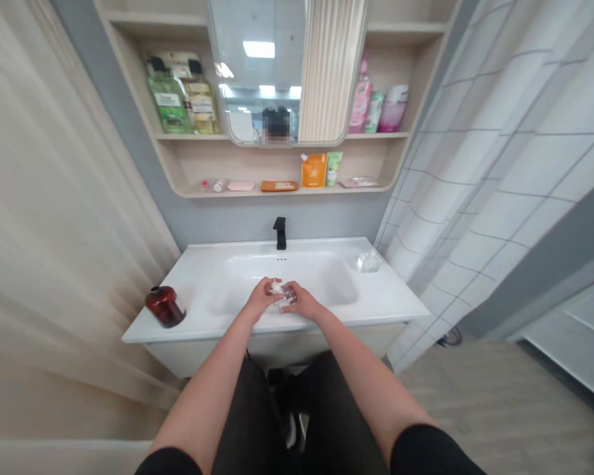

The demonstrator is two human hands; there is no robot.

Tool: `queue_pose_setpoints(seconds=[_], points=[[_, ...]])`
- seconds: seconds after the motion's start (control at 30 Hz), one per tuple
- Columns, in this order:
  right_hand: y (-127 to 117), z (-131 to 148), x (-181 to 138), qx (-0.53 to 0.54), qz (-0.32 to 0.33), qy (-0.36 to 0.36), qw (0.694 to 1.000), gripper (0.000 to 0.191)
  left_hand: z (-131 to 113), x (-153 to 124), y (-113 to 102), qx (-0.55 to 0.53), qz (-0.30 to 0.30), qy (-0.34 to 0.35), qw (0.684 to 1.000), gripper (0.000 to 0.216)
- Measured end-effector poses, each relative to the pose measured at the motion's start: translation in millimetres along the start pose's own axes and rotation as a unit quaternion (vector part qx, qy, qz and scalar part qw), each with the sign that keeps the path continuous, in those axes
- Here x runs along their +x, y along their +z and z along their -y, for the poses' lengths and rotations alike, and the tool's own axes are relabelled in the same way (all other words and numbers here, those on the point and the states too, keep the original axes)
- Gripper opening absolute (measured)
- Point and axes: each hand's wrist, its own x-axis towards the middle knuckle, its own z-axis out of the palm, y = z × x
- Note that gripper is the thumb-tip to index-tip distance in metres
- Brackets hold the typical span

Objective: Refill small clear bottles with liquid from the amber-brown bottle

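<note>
You stand at a white bathroom sink [212, 264], looking down along both bare forearms. Your left hand [261, 298] and right hand [301, 302] meet over the front of the basin, and together they are closed around a small clear object [282, 295], perhaps glass or plastic; it is too small to tell exactly what it is. It sits between your fingers, held above the basin, not resting on the surface.

A black faucet [280, 232] rises at the back of the sink, straight ahead of your hands. On the surface to your left, near the front corner, lies a dark red bottle [164, 306], well apart from your hands. To your right, near the back of the surface, sits another small clear object [367, 262].

Above, a rounded mirror [262, 72] hangs within a pale wooden shelf unit [188, 165]. Green bottles [181, 92] stand on the upper left shelf, pink bottles [376, 105] on the upper right. An orange pouch [313, 170] stands on the lower shelf.
</note>
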Motion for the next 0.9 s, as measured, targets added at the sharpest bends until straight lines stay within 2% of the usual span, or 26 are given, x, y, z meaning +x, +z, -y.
queue_pose_setpoints(seconds=[0.2,0.4,0.5,0.63,0.9], points=[[0.5,-1.5,0.4,-0.002,-0.001,0.001,1.000,0.081,2.5,1.7,0.2,-0.010,-0.005,0.008,1.000,0.055],[0.2,-1.8,1.0,0.000,-0.001,0.004,1.000,0.080,3.6,-1.7,1.3,-0.051,-0.006,0.017,0.999,0.064],[0.4,-1.5,1.0,0.009,-0.002,0.004,1.000,0.080,-0.7,-3.1,1.5,-0.050,-0.033,0.011,0.998,0.067],[1.9,-4.5,1.8,0.032,0.000,0.011,0.999,0.080,-15.3,-0.6,-2.3,0.005,-0.062,0.021,0.998,0.071],[1.4,-4.5,1.2,0.019,-0.013,0.012,1.000,0.081,-51.4,0.8,-24.5,0.167,-0.050,0.043,0.984,0.041]])
